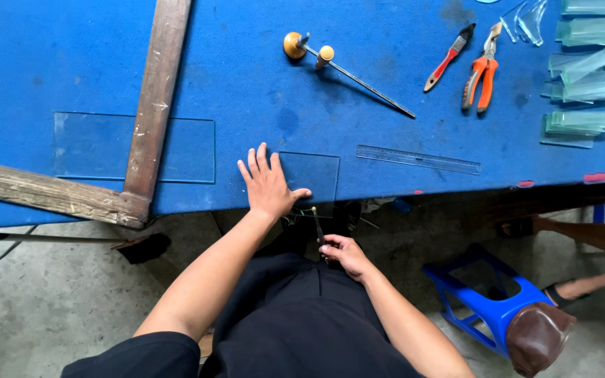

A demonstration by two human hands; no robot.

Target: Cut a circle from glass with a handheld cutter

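My left hand (266,183) lies flat, fingers spread, on the left edge of a small clear glass pane (313,175) at the near edge of the blue table (71,63). The pane juts a little past the table edge. My right hand (344,253) is below the edge, closed around a thin dark-handled glass cutter (316,224) whose tip points up at the pane's overhanging underside.
A wooden T-square (150,105) lies over a larger glass sheet (92,145) at left. A circle cutter (330,59), a clear ruler (418,159), a red-handled tool (448,57), orange pliers (481,73) and stacked glass strips (589,77) lie right. A blue stool (488,297) and another person's legs (589,238) are at lower right.
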